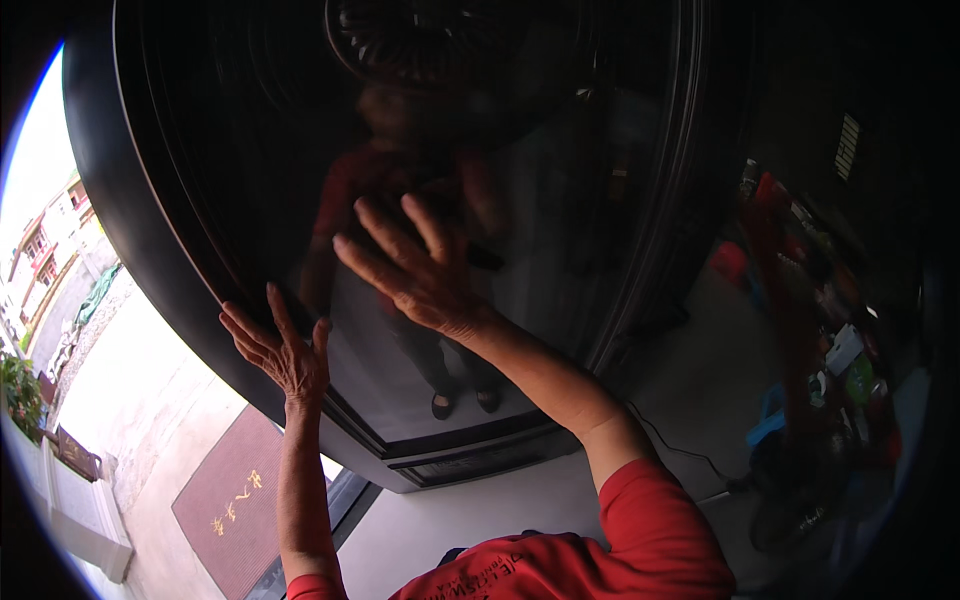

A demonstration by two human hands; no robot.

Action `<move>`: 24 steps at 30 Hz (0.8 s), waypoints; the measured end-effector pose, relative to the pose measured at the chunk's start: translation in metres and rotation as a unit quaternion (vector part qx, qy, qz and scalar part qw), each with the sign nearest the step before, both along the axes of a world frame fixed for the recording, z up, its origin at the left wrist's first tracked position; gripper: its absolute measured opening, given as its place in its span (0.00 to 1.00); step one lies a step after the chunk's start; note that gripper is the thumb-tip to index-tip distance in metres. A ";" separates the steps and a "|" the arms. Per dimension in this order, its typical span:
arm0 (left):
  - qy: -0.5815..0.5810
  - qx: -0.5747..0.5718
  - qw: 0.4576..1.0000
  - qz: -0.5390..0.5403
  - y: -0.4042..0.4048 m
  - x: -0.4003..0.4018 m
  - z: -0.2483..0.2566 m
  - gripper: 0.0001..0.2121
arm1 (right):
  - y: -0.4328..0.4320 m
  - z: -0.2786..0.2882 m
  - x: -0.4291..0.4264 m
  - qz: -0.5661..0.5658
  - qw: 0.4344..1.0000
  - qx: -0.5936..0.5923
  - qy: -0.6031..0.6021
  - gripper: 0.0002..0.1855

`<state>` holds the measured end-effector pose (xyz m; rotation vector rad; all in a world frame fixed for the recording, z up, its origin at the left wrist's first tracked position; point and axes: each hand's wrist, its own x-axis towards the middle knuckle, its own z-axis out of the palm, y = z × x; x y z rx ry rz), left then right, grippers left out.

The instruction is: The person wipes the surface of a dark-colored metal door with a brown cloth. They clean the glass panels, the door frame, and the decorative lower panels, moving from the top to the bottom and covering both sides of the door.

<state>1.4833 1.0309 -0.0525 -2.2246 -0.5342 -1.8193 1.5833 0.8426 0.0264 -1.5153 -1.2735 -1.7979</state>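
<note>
A dark, glossy door leaf [540, 247] with raised moulding fills the middle of the view and mirrors a person in a red top. My right hand [427, 277] lies over its smooth panel, fingers spread, back of the hand towards me. Whether anything thin is under that palm is too dark to tell. My left hand [281, 356] is lower and to the left, at the moulding along the door's edge [176, 244], fingers apart and seemingly with nothing in them. At the top of the door, a round carved relief [424, 45] is partly visible.
Left of the door, a brown doormat [232, 510] bearing writing lies outside beyond the threshold [356, 506]. A dark red table [795, 330] crowded with various items stands at the right. A cable [675, 442] runs over the grey floor [442, 517].
</note>
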 end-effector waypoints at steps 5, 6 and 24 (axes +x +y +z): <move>-0.049 0.056 0.996 0.058 0.004 0.004 -0.005 0.35 | -0.005 -0.025 0.019 -0.043 0.992 -0.064 -0.096 0.21; -0.059 0.061 0.994 0.074 0.009 0.004 -0.004 0.35 | -0.015 -0.014 0.024 -0.049 0.995 -0.030 -0.088 0.20; 0.034 -0.010 0.998 0.055 0.003 -0.005 -0.006 0.39 | -0.077 0.024 0.054 -0.111 0.968 0.225 0.016 0.22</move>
